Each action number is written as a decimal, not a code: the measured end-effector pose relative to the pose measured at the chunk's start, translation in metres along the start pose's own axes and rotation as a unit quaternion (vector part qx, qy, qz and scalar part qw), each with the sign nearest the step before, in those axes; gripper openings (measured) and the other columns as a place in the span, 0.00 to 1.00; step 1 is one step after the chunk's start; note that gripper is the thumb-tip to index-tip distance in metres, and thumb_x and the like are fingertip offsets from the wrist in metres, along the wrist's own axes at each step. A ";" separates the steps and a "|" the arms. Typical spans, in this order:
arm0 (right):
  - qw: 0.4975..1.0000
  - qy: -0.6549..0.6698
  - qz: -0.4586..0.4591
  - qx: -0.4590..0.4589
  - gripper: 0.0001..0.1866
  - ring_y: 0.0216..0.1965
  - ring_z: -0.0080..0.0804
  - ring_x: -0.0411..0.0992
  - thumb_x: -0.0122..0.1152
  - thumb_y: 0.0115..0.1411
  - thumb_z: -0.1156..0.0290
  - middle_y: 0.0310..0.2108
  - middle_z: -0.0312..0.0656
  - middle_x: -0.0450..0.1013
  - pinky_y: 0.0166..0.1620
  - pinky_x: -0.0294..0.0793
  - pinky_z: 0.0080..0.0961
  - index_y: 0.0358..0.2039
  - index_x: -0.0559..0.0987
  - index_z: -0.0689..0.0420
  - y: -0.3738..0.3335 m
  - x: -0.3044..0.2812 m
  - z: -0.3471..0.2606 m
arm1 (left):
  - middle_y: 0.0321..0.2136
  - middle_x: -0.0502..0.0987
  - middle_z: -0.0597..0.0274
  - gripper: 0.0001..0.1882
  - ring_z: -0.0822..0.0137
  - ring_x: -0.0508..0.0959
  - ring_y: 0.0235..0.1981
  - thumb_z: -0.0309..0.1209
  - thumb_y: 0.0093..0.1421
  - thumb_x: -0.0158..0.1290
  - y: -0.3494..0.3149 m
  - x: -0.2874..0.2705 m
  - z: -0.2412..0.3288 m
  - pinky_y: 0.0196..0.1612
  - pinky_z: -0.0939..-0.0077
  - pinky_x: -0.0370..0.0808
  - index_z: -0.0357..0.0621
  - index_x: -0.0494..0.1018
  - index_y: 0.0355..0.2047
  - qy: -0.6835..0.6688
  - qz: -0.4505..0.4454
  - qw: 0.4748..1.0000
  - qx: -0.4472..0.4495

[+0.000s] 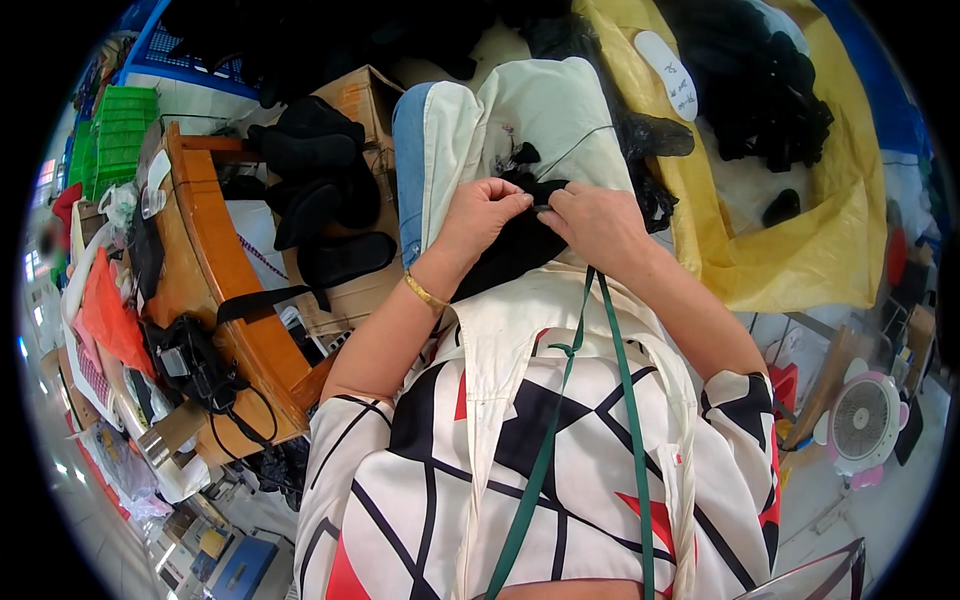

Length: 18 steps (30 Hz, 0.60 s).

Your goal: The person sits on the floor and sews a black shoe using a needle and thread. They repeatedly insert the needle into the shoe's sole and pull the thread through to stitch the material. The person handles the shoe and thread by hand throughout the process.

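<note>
A piece of black fabric (515,250) lies across my lap, on a cream apron (555,105). My left hand (476,220) pinches its upper edge between thumb and fingertips. Close beside it, my right hand (600,222) has its thumb and fingers pressed together on the same edge. The fingertips nearly meet, and anything small between them is too fine to make out. Just beyond the hands, a small dark tuft (524,153) and a thin dark strand rest on the apron. The full shape of the black piece is partly hidden by my hands.
At left, black shoes (345,258) are heaped by a cardboard box (372,98), near a wooden table (215,260) with a black bag (190,360). To the right, a yellow sack (800,275) holds black pieces and a white insole (664,72). A fan (864,418) stands lower right.
</note>
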State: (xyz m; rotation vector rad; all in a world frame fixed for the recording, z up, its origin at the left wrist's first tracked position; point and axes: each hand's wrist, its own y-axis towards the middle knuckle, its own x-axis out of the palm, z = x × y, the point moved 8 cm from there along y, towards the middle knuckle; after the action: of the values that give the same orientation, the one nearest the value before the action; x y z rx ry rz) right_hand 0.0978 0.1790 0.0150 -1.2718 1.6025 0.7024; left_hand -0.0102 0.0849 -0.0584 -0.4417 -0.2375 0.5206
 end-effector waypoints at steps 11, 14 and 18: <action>0.959 0.271 0.019 0.077 0.16 0.27 0.36 0.76 0.67 0.60 0.57 0.29 0.44 0.76 0.31 0.75 0.34 0.36 0.77 0.57 -0.027 -0.017 0.000 | 0.28 0.76 0.69 0.06 0.78 0.72 0.29 0.28 0.60 0.61 -0.028 0.006 0.046 0.34 0.82 0.70 0.37 0.79 0.33 0.207 -0.025 0.964 0.167; 0.705 0.672 0.009 0.226 0.08 0.27 0.24 0.75 0.63 0.65 0.66 0.31 0.41 0.78 0.27 0.74 0.23 0.36 0.76 0.57 -0.021 0.019 0.024 | 0.28 0.76 0.65 0.06 0.75 0.73 0.30 0.27 0.59 0.60 -0.038 0.014 0.046 0.34 0.78 0.70 0.36 0.78 0.31 0.267 -0.042 0.949 0.162; 0.477 0.854 0.104 0.183 0.05 0.26 0.21 0.71 0.60 0.67 0.69 0.32 0.37 0.76 0.27 0.72 0.17 0.36 0.76 0.55 -0.016 0.008 0.063 | 0.27 0.75 0.66 0.06 0.77 0.72 0.28 0.27 0.59 0.59 -0.048 0.006 0.041 0.32 0.78 0.70 0.35 0.78 0.30 0.305 -0.039 0.946 0.102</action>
State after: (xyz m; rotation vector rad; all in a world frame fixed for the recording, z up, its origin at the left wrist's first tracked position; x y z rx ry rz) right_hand 0.1325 0.2256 -0.0160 -1.2946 3.1356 -1.4428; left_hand 0.0018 0.0645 0.0010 -0.3711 0.3918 0.3049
